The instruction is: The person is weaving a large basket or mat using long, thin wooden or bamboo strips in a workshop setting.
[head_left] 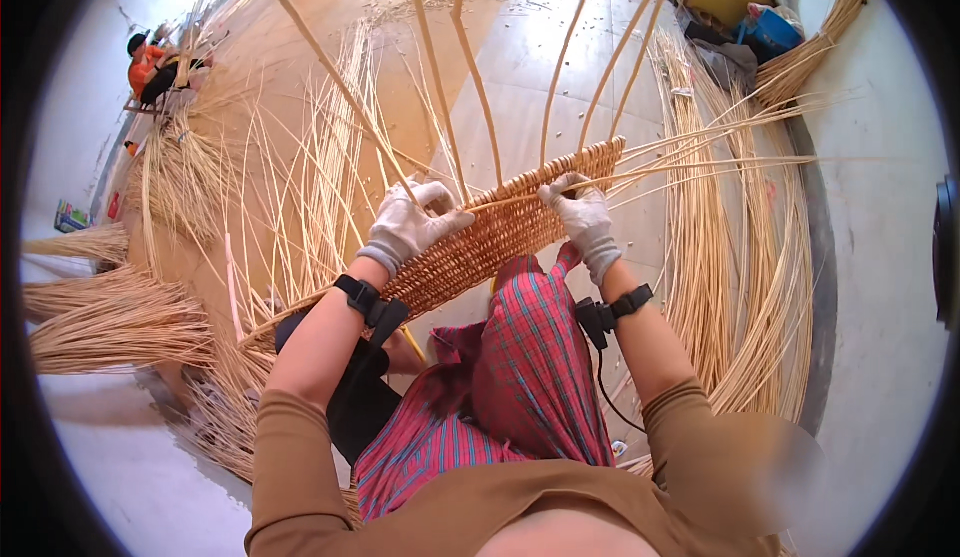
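Along one wicker panel (520,219) with six upright rods (480,92), two hands (408,225) (583,219) grip.

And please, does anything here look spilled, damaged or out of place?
Small scraps lie scattered across the floor ahead, untidy against the gathered canes at right. The woven panel shows no clear damage.

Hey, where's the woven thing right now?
In the head view, the woven panel is near the middle, slanting upward to the right, with the gloved left hand and right hand at its upper edge.
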The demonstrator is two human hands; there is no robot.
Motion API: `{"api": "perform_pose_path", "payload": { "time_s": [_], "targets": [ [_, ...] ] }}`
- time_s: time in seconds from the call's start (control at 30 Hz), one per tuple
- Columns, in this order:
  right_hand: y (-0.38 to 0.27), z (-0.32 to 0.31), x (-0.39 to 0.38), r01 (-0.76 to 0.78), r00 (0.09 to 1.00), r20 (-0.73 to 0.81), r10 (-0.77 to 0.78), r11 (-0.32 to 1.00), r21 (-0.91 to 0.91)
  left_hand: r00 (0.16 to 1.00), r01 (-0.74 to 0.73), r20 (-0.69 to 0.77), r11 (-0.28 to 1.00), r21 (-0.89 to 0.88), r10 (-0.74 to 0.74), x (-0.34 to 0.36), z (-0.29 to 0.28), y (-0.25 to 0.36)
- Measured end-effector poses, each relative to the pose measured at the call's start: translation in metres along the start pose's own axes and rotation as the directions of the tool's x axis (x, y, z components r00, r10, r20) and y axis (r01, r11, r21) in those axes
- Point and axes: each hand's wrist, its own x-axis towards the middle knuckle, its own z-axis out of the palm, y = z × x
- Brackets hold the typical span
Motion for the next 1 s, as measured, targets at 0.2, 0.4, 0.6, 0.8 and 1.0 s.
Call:
{"api": "perform_pose_path", "payload": {
  "time_s": [0.2,0.4,0.6,0.8,1.0],
  "targets": [
    [-0.012,0.013,-0.024,0.21,0.973,-0.096,-0.211,0.977,-0.021,0.991,0.134,0.005,0.986,0.102,-0.135,0.001,0.002,0.011],
    [-0.063,0.029,-0.113,0.673,0.729,0.183,-0.66,0.641,-0.37,0.996,0.088,-0.05,0.975,0.202,-0.079,0.0,0.006,0.007],
    [-0.087,0.038,-0.1,0.708,0.706,0.398,-0.586,0.561,-0.428,0.985,0.167,-0.002,0.965,0.204,-0.17,0.0,0.007,0.012],
    [-0.136,0.052,-0.054,0.324,0.931,0.329,-0.161,0.778,-0.538,0.99,0.092,-0.115,0.988,0.125,-0.078,-0.002,0.008,0.0],
    [-0.12,0.107,0.033,0.523,0.849,0.41,-0.333,0.634,-0.569,0.97,-0.203,-0.147,0.979,-0.033,0.196,-0.004,0.006,-0.013]
  ]
}}
